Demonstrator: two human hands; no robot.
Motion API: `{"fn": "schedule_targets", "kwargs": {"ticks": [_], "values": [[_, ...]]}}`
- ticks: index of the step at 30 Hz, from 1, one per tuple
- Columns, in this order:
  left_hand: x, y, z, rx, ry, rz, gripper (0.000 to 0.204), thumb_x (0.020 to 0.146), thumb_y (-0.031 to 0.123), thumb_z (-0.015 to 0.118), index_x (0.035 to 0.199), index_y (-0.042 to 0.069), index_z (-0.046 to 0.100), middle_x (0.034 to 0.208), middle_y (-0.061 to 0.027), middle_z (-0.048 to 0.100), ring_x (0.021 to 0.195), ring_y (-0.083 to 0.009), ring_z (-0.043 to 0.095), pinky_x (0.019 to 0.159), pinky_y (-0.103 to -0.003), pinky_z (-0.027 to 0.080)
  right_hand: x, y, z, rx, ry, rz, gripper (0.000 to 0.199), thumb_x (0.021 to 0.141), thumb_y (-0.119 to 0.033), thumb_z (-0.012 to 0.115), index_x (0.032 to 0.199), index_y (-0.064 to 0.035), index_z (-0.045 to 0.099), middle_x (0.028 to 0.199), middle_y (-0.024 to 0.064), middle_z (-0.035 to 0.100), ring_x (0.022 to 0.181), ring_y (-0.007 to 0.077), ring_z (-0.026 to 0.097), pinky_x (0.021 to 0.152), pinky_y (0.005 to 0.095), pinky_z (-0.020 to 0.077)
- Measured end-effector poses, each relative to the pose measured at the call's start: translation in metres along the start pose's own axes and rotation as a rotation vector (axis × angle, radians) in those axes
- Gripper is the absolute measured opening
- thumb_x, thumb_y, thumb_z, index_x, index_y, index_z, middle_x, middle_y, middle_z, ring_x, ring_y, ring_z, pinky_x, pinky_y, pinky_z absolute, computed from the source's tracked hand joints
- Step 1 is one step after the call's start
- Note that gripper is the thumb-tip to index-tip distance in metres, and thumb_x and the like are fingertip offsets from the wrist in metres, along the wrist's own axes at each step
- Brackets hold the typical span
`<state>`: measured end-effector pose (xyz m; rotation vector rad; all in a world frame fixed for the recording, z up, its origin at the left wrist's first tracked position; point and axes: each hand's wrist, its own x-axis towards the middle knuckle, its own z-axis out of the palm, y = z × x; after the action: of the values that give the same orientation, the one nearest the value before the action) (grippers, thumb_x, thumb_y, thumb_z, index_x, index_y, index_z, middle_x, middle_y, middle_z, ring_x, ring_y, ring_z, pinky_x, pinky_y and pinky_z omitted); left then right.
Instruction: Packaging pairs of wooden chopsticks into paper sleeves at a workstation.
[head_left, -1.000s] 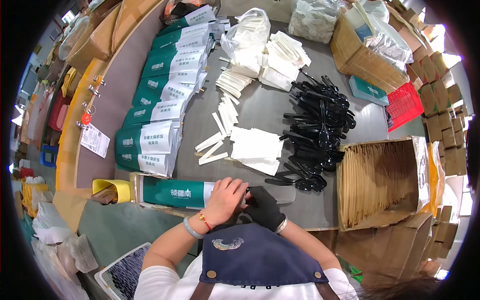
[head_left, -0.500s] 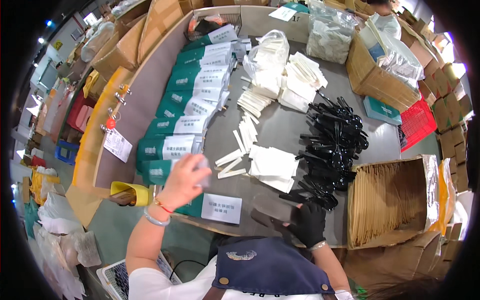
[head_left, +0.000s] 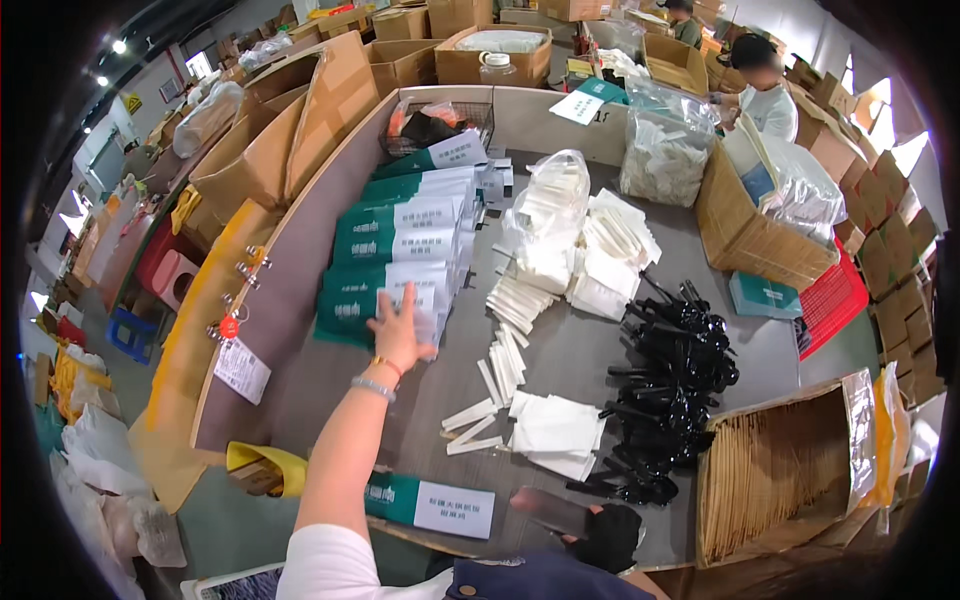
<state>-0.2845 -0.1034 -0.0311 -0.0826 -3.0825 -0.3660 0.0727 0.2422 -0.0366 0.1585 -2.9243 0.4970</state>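
My left hand (head_left: pixel 402 335) is bare, with a bracelet and a red cord at the wrist. Its fingers are spread and lie against the near end of a row of overlapping green-and-white printed packets (head_left: pixel 400 228). One more such packet (head_left: pixel 453 507) lies flat at the table's front edge, below that forearm. My right hand (head_left: pixel 608 535), in a black glove, is low at the front edge. It is closed on the end of a flat, see-through brownish strip (head_left: pixel 548 508); its fingertips are partly hidden.
Mid-table lie white paper packets (head_left: pixel 556 432), thin white sticks (head_left: pixel 505 362) and a clear bag (head_left: pixel 550 205) of white packets. Black plastic cutlery (head_left: pixel 672 385) is heaped right of them. An open carton (head_left: pixel 785 480) stands at the right. Another person (head_left: pixel 765 100) is beyond the table.
My left hand has moved forward from the front edge, and the near packets are pushed away into a tighter row. My right hand stays by the strip. The view has tilted up.
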Motion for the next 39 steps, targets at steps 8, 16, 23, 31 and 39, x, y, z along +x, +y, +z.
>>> {"fn": "schedule_targets", "kwargs": {"ticks": [8,16,23,31,39], "values": [[0.131,0.036,0.002,-0.012,-0.007,-0.088,0.134,0.055,0.031,0.093,0.154,0.028,0.003,0.150,-0.0349,0.014,0.132,-0.0532,0.035,0.106,-0.060,0.032,-0.012,-0.007,0.007,0.024,-0.066,0.087,0.064,0.059,-0.041,0.081,0.106,-0.0037,0.058,0.108,0.0191,0.058,0.101,0.0386,0.054,0.086,0.0511,0.0426],[0.082,0.027,-0.014,-0.054,0.028,-0.021,0.123,0.056,0.025,0.092,0.153,0.023,0.017,0.143,-0.0264,0.029,0.121,-0.0484,0.046,0.097,-0.047,0.048,0.000,-0.007,-0.010,0.008,-0.027,0.013,0.062,0.052,-0.044,0.084,0.098,-0.0096,0.060,0.085,0.0111,0.058,0.083,0.0327,0.056,0.075,0.0465,0.0415],[-0.057,0.013,-0.057,-0.257,-0.046,0.385,0.069,0.070,0.015,0.080,0.133,0.009,0.051,0.126,-0.0183,0.055,0.111,-0.0354,0.057,0.094,-0.040,0.048,0.014,-0.006,-0.032,0.176,-0.139,0.106,0.058,0.058,-0.036,0.081,0.102,-0.0046,0.059,0.098,0.0156,0.058,0.092,0.0377,0.057,0.079,0.0486,0.0459],[-0.258,0.071,-0.034,-0.438,-0.275,0.243,0.064,0.068,0.029,0.083,0.122,0.004,0.059,0.106,-0.0130,0.065,0.100,-0.0287,0.062,0.090,-0.042,0.048,0.030,-0.024,-0.063,0.132,-0.099,0.043,0.061,0.055,-0.032,0.088,0.105,-0.0082,0.061,0.100,0.0116,0.059,0.089,0.0332,0.060,0.073,0.0430,0.0482],[-0.289,0.074,0.013,-0.370,-0.099,0.072,0.100,0.061,0.045,0.086,0.138,-0.001,0.043,0.142,-0.0185,0.039,0.136,-0.0404,0.027,0.110,-0.063,0.014,0.035,-0.028,-0.070,0.073,-0.259,-0.024,0.060,0.058,-0.042,0.084,0.103,-0.0085,0.063,0.101,0.0099,0.060,0.095,0.0302,0.059,0.082,0.0428,0.0452]]}}
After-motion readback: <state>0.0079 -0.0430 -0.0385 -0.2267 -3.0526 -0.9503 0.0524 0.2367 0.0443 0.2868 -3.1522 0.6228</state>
